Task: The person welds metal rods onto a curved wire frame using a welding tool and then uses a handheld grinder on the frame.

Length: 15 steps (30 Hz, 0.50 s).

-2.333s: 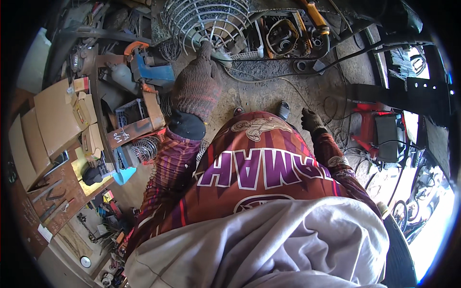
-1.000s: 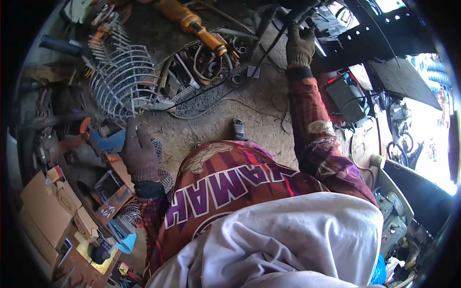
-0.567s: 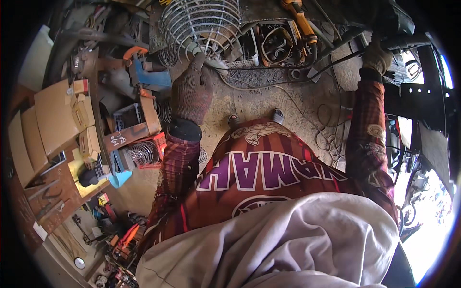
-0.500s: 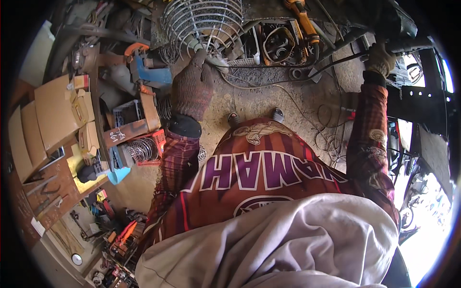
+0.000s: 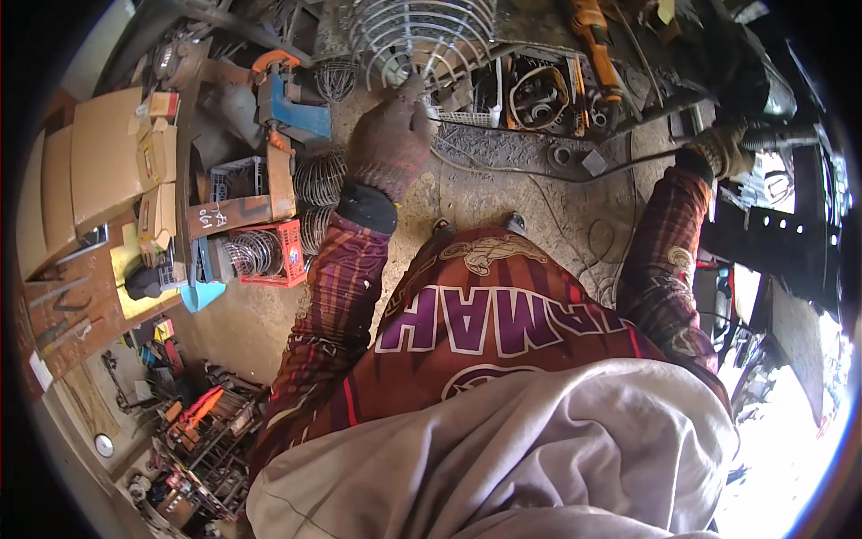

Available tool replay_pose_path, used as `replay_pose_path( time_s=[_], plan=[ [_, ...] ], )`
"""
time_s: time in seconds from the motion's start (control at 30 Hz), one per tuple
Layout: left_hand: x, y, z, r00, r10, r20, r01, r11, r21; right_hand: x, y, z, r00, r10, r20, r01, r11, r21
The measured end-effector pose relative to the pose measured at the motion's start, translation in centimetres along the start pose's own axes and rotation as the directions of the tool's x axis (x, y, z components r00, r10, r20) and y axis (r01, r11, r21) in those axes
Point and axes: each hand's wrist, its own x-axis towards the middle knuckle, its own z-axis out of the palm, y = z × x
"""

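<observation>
My left hand [image 5: 391,139], in a brown knitted glove, reaches to the near edge of a round wire cage [image 5: 425,40] made of concentric metal rings. Its fingers are closed at the cage's lower rim. My right hand [image 5: 725,151], also gloved, is closed at the near end of a grey metal bar [image 5: 779,136] at the far right; what lies inside its fingers is hidden. A dark cable [image 5: 575,179] runs across the floor between the two hands.
An orange power tool [image 5: 594,45] lies at the back beside a crate of metal parts [image 5: 539,94]. On the left are a blue-and-orange clamp [image 5: 296,106], wire coils [image 5: 319,180], a red crate [image 5: 289,256] and cardboard boxes [image 5: 106,171]. A dark metal frame [image 5: 763,220] stands at right.
The view has shifted, so the surroundings sit further right at the back. My left hand has come up against the wire cage's rim. My right hand stays by the grey bar.
</observation>
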Motion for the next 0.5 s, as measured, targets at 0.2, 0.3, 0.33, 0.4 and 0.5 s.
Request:
replay_pose_path(
  time_s=[0.2, 0.3, 0.33, 0.4, 0.5],
  plan=[
    [-0.3, -1.3, 0.4, 0.999, -0.017, 0.037, 0.017, 1.000, 0.004, 0.4, -3.0, -1.8, 0.988, -0.047, 0.148, 0.011, 0.972, 0.236],
    [0.2, -1.0, 0.1, 1.000, -0.005, 0.029, 0.007, 0.999, -0.050, 3.1, -8.6, -4.4, 0.947, -0.223, 0.229, 0.318, 0.578, -0.752],
    [0.1, -0.7, 0.0, 0.999, -0.011, 0.052, 0.015, 0.998, -0.065, 2.9, -10.4, -6.2, 0.860, -0.351, 0.371, 0.470, 0.261, -0.843],
    [0.2, -0.6, -0.6, 0.996, -0.025, 0.085, 0.032, 0.996, -0.080, 2.5, -12.9, -9.2, 0.693, -0.460, 0.555, 0.597, -0.065, -0.800],
    [0.1, -2.2, 0.1, 0.995, 0.023, 0.095, -0.022, 1.000, -0.021, 1.7, -15.3, -13.7, 0.547, -0.485, 0.682, 0.792, 0.035, -0.610]
  ],
)
